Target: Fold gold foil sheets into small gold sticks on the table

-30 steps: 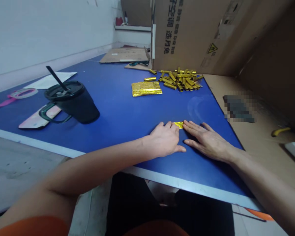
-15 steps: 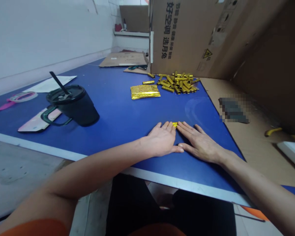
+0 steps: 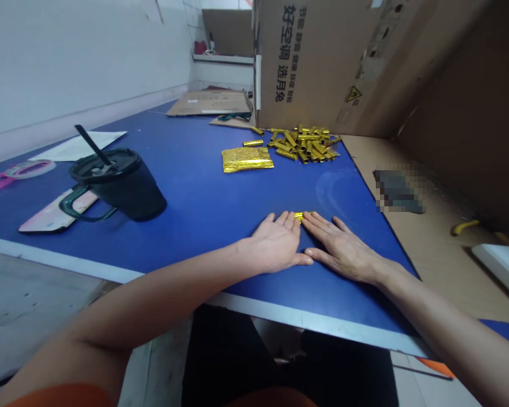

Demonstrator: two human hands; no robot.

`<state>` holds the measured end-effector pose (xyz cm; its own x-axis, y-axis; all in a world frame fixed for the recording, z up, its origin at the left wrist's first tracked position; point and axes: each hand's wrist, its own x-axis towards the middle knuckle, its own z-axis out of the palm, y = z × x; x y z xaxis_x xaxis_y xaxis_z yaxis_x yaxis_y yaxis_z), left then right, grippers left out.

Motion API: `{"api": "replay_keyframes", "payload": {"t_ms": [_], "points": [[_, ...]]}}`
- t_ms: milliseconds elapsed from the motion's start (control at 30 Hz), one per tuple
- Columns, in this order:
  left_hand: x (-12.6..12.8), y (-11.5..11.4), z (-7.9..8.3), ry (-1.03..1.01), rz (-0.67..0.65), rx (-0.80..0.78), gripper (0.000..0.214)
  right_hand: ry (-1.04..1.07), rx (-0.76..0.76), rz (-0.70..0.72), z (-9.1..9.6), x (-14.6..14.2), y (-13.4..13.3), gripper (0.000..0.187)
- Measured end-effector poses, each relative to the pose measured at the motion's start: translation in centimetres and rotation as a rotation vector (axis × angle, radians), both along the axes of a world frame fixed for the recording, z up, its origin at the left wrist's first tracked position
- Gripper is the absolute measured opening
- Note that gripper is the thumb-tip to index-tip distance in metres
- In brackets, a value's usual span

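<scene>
Both my hands lie flat, palms down, side by side on the blue table (image 3: 203, 198). My left hand (image 3: 275, 243) and my right hand (image 3: 343, 249) have their fingers stretched out. A small gold foil piece (image 3: 300, 215) peeks out between their fingertips, pressed under them. Farther back lies a flat stack of gold foil sheets (image 3: 246, 159). Behind it is a heap of several rolled gold foil tubes (image 3: 305, 142).
A black lidded cup with a straw (image 3: 119, 183) stands at the left, beside a pink-edged card (image 3: 53, 212) and a tape roll (image 3: 27, 168). A big cardboard box (image 3: 322, 56) stands at the back. Brown cardboard (image 3: 428, 237) covers the right side.
My hands have stayed pressed flat on the gold piece. The view has shifted slightly, and less of the foil shows between the fingertips.
</scene>
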<state>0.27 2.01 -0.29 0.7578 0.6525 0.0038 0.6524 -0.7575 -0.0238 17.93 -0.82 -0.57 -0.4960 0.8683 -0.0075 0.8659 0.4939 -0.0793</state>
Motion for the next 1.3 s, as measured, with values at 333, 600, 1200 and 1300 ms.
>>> {"api": "replay_keyframes", "payload": {"t_ms": [333,600,1200,1300], "points": [[-0.01,0.02,0.22,0.006,0.007,-0.023,0.079,-0.007,0.005,0.005,-0.34,0.18,0.01,0.062],[-0.18,0.00,0.36,-0.003,0.000,-0.018,0.078,-0.006,0.012,0.003,-0.22,-0.01,-0.02,0.061],[-0.17,0.02,0.40,0.001,-0.004,-0.021,0.078,-0.011,0.044,-0.018,-0.20,-0.13,-0.13,0.060],[-0.19,-0.03,0.51,0.010,-0.001,-0.024,0.077,-0.016,0.074,-0.048,-0.19,-0.13,-0.09,0.059]]}}
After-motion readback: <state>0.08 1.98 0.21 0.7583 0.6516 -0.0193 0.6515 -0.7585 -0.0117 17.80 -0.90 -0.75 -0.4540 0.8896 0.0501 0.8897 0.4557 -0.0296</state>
